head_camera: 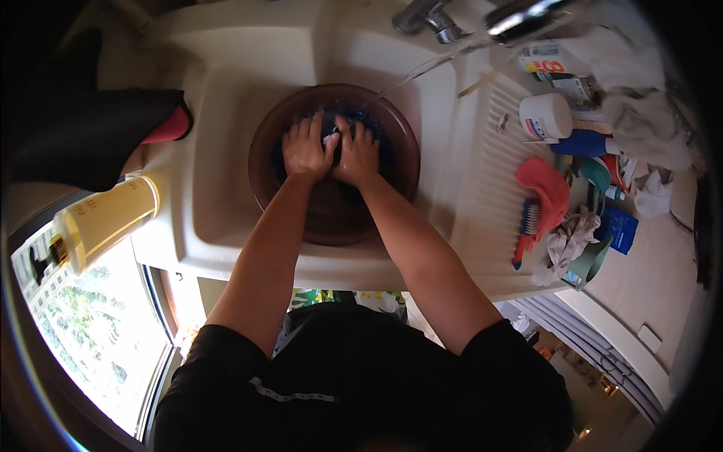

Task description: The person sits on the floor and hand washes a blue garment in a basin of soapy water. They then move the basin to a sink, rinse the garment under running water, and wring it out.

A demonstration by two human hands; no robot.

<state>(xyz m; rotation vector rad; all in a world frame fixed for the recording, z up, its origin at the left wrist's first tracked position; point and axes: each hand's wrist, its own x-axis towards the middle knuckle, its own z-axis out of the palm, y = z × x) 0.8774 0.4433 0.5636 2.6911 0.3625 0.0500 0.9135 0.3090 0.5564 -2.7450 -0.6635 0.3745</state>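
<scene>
Both my hands are palm down on a wet dark blue cloth (386, 146) inside a round brownish-red basin (413, 141). My left hand (306, 150) presses on the cloth's left part with fingers spread and thumb pointing inward. Close beside it, my right hand (360, 153) lies on the cloth with its fingers apart. The basin stands in a cream sink (223, 147). From a chrome spout (525, 24), a stream of water (421, 69) slants into the basin's far right side. The palms and the cloth's underside are hidden.
On the ribbed drainboard (480, 164) lie a red cloth (545, 181) and a scrubbing brush (528, 220). A white tub (545, 116) and other clutter crowd the right. At left are a yellow pump bottle (113, 220) and a black cloth (101, 138) with pink lining.
</scene>
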